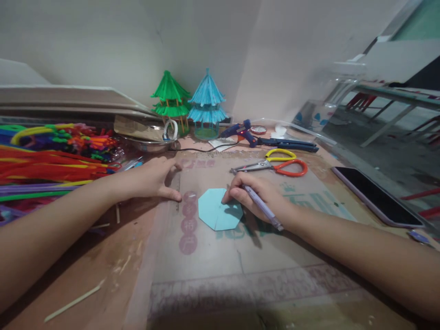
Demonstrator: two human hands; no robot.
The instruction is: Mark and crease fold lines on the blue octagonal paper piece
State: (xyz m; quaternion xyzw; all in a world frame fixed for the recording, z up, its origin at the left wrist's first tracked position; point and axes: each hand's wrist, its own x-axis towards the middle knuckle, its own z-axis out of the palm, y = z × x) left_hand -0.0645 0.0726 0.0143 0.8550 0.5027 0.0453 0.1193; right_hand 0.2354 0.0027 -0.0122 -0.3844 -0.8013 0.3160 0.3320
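A light-blue octagon of card or foam [215,213] lies flat on the printed cardboard sheet [206,279]. My right hand [252,195] is closed around a purple pen [263,206], with its fingertips at the octagon's upper right edge. The pen's tip is hidden by the fingers. To the left of the octagon, my left hand [160,178] rests at the sheet's left edge, thumb and fingers apart and nothing in it. A thin line shows on the octagon's lower half.
Scissors [271,165] with yellow and red handles lie beyond my right hand, before a blue glue gun [244,133]. Green [171,101] and blue [207,105] pavilion models stand by the wall. Pipe cleaners [51,160] pile up at left; a phone [376,195] lies at right.
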